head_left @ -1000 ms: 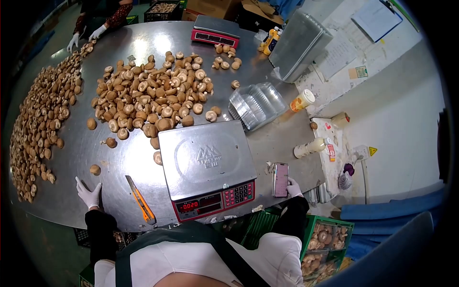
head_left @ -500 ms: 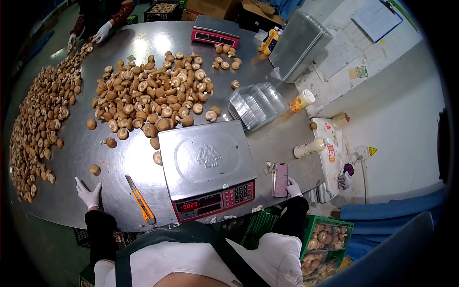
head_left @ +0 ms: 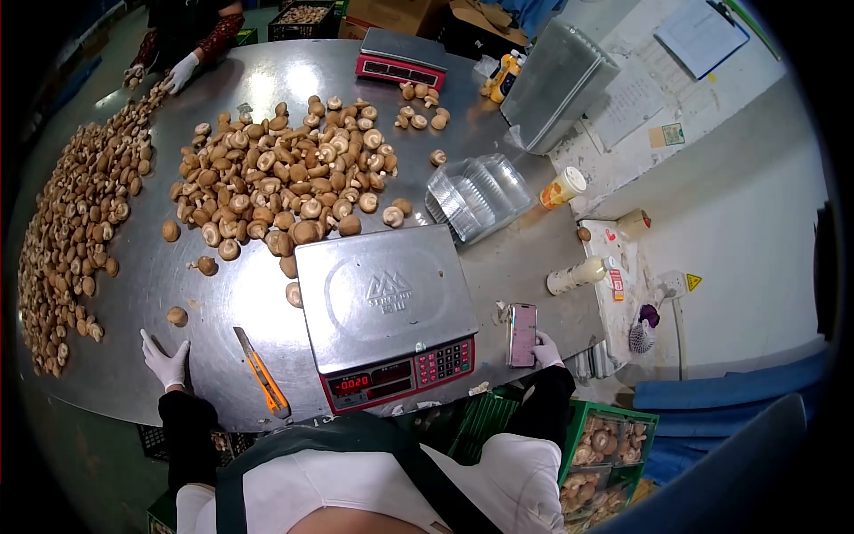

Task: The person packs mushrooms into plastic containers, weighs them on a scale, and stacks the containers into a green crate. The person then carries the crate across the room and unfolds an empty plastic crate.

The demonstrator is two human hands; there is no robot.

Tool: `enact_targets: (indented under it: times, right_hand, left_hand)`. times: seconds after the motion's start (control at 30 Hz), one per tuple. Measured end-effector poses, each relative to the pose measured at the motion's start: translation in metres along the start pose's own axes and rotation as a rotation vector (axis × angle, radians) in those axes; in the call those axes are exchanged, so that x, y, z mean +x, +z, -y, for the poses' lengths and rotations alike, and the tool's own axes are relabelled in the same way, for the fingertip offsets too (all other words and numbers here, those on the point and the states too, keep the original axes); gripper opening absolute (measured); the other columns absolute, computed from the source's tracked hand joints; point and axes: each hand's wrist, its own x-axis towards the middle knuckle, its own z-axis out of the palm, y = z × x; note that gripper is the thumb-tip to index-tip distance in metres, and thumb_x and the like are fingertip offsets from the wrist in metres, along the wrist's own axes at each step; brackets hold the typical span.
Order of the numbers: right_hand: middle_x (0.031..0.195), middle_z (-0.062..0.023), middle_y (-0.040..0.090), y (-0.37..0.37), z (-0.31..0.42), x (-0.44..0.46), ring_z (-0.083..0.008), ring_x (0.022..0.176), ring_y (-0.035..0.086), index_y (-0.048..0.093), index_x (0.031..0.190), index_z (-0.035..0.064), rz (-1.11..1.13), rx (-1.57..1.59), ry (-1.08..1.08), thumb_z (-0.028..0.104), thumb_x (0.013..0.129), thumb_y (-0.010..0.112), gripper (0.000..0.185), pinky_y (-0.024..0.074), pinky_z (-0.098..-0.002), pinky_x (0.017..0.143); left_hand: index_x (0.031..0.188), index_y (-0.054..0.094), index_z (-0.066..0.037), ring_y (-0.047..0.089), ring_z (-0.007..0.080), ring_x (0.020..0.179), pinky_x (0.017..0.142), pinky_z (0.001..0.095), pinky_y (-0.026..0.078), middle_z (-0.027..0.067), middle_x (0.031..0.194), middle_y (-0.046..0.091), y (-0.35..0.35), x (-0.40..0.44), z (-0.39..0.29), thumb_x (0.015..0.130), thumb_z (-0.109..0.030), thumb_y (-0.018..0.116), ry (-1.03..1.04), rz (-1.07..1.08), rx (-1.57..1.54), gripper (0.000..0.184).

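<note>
My left hand (head_left: 165, 359), in a white glove, rests on the metal table (head_left: 213, 307) with thumb and fingers apart, holding nothing. Above it lies a single mushroom (head_left: 177, 316); to its right is an orange utility knife (head_left: 262, 373). My right hand (head_left: 545, 350), also gloved, is at the right edge of a phone (head_left: 522, 335) with a lit pinkish screen; its fingers are partly hidden. Between my hands sits a scale (head_left: 384, 298) with a bare plate and a red display reading -0.020. A mushroom pile (head_left: 280, 173) lies beyond the scale.
A larger mushroom heap (head_left: 84, 209) lines the left side, where a co-worker's gloved hands (head_left: 183, 71) are. Clear plastic trays (head_left: 480, 196), a cup (head_left: 562, 187) and a bottle (head_left: 576, 275) stand right. A second scale (head_left: 402, 59) is at the back; green crates (head_left: 608, 454) are below.
The co-worker's hands have shifted at the far end of the left heap, one of them reaching down to the mushrooms. My hands, the phone and the scale have not visibly moved.
</note>
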Motion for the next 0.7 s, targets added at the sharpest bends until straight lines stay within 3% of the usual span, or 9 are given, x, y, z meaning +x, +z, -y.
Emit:
enact_targets:
  times: [0.1,0.33,0.7]
  right_hand:
    - [0.08,-0.0013,0.057,0.001,-0.003,0.002,-0.0117,0.066,0.054,0.05,0.121,0.0007,0.004,0.027,-0.043,-0.014,0.068,0.045,0.055,0.0456,-0.0245,0.06]
    - [0.08,-0.0011,0.057,0.003,0.009,-0.007,-0.0114,0.067,0.054,0.05,0.121,-0.0003,-0.026,0.003,-0.014,-0.013,0.069,0.047,0.054,0.0459,-0.0241,0.06]
    - [0.083,-0.0016,0.057,0.002,0.005,-0.004,-0.0122,0.07,0.055,0.05,0.121,-0.0002,-0.028,0.015,-0.014,-0.014,0.067,0.044,0.056,0.0463,-0.0247,0.063]
  left_hand:
    - [0.142,0.019,-0.012,0.038,0.039,0.115,0.095,0.0455,0.032,0.0221,0.13,0.038,0.0,0.0,0.0,0.056,-0.039,0.08,0.001,0.001,-0.005,0.108]
    - [0.142,0.018,-0.014,0.036,0.0377,0.12,0.099,0.044,0.03,0.0221,0.132,0.036,-0.004,0.0,-0.006,0.058,-0.031,0.08,-0.051,0.031,-0.035,0.106]
    - [0.142,0.018,-0.014,0.035,0.0376,0.121,0.1,0.0439,0.03,0.0218,0.132,0.035,-0.004,0.0,-0.006,0.058,-0.033,0.08,-0.058,0.034,-0.022,0.107]
